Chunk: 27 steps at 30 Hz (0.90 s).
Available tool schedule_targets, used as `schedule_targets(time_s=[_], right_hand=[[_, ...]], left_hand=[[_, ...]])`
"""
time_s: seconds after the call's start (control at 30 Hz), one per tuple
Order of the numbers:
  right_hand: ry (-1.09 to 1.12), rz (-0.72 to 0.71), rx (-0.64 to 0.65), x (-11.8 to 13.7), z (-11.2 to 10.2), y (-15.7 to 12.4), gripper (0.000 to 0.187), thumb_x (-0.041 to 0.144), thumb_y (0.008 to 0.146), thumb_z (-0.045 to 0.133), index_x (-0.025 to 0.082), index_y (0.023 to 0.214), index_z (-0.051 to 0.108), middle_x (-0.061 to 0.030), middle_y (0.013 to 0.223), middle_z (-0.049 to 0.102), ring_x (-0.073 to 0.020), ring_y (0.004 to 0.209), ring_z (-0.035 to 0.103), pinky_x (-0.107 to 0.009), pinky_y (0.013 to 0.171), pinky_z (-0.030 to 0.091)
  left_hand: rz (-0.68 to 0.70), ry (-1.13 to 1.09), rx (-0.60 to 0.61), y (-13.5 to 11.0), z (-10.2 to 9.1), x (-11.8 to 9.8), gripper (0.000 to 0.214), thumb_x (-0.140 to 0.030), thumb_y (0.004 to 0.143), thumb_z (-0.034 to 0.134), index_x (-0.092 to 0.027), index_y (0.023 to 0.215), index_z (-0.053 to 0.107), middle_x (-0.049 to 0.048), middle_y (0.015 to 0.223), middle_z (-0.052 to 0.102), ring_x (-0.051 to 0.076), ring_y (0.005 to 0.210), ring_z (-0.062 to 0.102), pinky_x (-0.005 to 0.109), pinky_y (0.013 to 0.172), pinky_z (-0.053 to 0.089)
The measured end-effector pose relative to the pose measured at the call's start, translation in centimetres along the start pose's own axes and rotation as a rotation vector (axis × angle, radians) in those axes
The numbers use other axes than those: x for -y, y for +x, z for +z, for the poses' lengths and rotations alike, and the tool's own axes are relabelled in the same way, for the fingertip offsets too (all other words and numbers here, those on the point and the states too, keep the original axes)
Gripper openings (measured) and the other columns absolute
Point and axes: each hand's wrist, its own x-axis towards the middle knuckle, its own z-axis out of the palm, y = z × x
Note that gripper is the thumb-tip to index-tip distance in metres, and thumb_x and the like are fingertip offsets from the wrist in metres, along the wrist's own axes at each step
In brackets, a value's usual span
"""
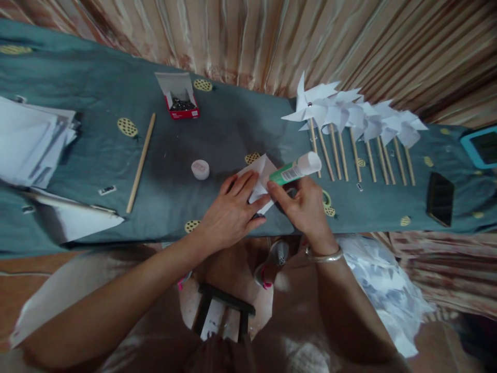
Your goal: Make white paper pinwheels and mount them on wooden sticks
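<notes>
My right hand (305,207) is closed round a green and white glue stick (293,170), tilted with its lower end down at the paper. Beneath it lies a small piece of white paper (264,168) with folded edges. My left hand (233,212) rests flat on that paper, fingers stretched out. To the left of the paper a round white cap (200,169) sits on the cloth. Whether the glue touches the paper is hidden by my right fingers.
Several white paper pinwheels (349,111) on sticks lie in a row at the right. A red box (182,106) of small dark pins stands open at the back. A wooden stick (141,163), paper sheets (31,140) and a dark phone (440,199) lie on the green tablecloth (225,119).
</notes>
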Motion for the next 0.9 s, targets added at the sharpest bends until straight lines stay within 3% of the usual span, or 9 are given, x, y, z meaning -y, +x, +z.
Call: schedule_targets(time_s=[0.33,0.6,0.9], right_hand=[[-0.075,-0.079,0.028,-0.4,0.2,0.1,0.025,0.042,0.082,0.069,0.024,0.076,0.052,0.0007,0.066,0.056,-0.0171,0.064,0.052,-0.032,0.065,0.041],[-0.122,-0.180,0.058,-0.8,0.3,0.4,0.024,0.045,0.087,0.065,0.023,0.082,0.055,-0.0024,0.073,0.062,-0.0195,0.070,0.058,-0.034,0.070,0.046],[-0.175,-0.293,0.023,-1.2,0.6,0.6,0.032,0.054,0.091,0.060,0.022,0.085,0.057,-0.0028,0.072,0.064,-0.0206,0.066,0.060,-0.035,0.064,0.049]], left_hand=[[0.001,-0.031,0.010,0.0,-0.3,-0.1,0.044,-0.040,0.092,0.062,-0.022,0.132,0.057,0.0196,0.151,0.045,0.038,0.143,0.037,0.060,0.111,0.032],[0.004,-0.015,0.014,0.1,-0.2,-0.1,0.048,-0.042,0.091,0.064,-0.021,0.134,0.056,0.0205,0.151,0.045,0.039,0.145,0.034,0.062,0.113,0.030],[0.005,-0.006,0.016,0.0,-0.3,-0.2,0.049,-0.042,0.091,0.064,-0.020,0.134,0.056,0.0223,0.151,0.045,0.039,0.146,0.034,0.063,0.114,0.030]])
